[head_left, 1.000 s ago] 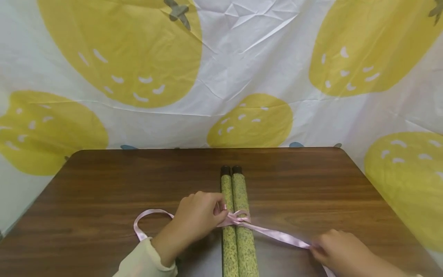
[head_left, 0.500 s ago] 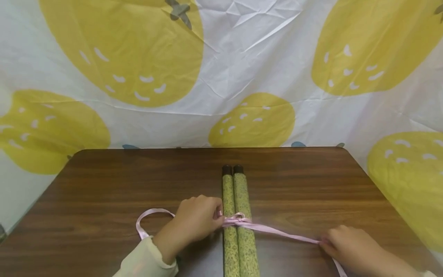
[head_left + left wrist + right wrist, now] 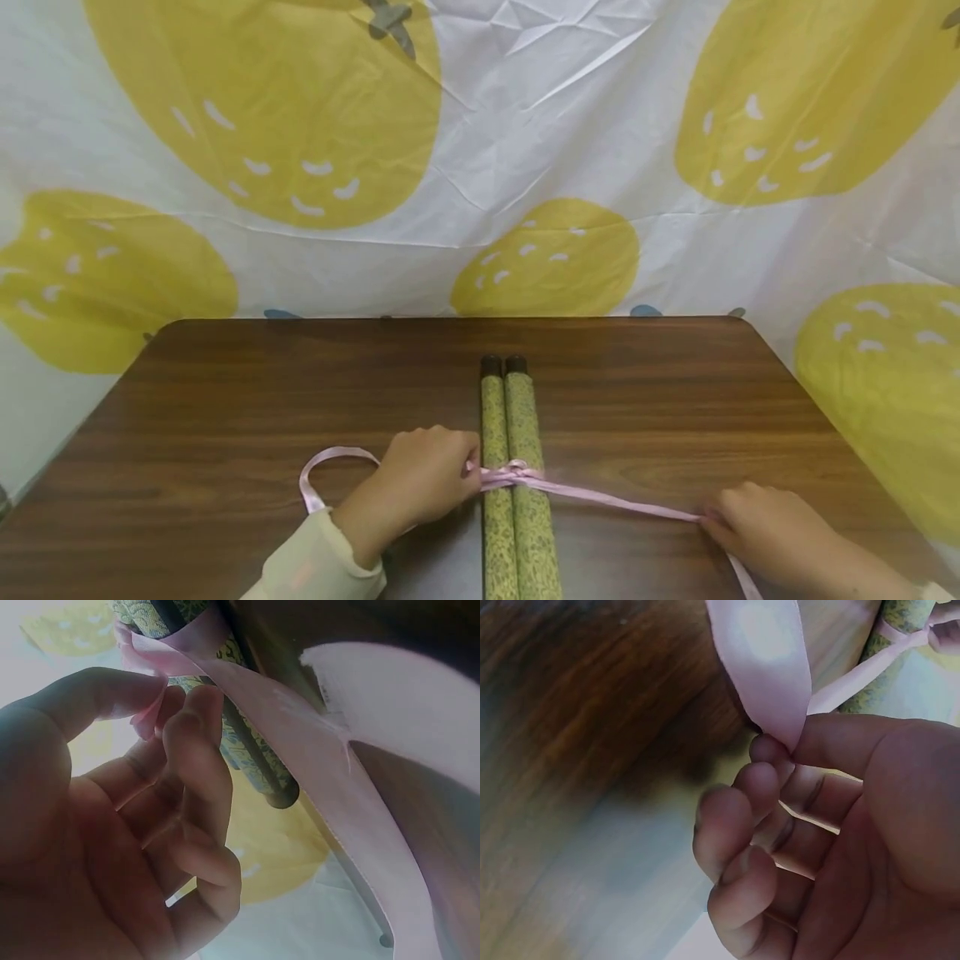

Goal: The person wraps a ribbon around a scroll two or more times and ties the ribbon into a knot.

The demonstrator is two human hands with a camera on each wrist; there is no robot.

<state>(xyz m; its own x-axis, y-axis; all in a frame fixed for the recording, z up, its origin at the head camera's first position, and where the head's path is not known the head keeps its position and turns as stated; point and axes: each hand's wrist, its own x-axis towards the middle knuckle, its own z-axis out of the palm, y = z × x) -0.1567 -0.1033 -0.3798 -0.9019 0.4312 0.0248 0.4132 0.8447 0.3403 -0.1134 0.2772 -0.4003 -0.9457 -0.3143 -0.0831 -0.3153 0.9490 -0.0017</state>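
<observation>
Two scrolls (image 3: 533,533) with yellow-green patterned covering and black end knobs lie side by side on the table. A pink ribbon (image 3: 615,502) goes round both, with a small knot on top. My left hand (image 3: 427,471) pinches the ribbon between thumb and forefinger just left of the scrolls. In the left wrist view a frayed ribbon end (image 3: 330,682) hangs loose beside that hand. Off to the right, my right hand (image 3: 768,529) pinches the other ribbon length, which runs taut from the knot; its tail (image 3: 765,660) hangs past the fingers.
The brown wood-grain table (image 3: 300,375) has rounded far corners. Behind it and along the right side hangs a white cloth (image 3: 495,150) with large yellow fruit prints. A loop of ribbon (image 3: 330,454) curves out left of the left forearm.
My right hand has moved a little farther right, drawing the ribbon tighter. The small loop at the knot has shrunk. My left hand has shifted slightly, still pinching the ribbon.
</observation>
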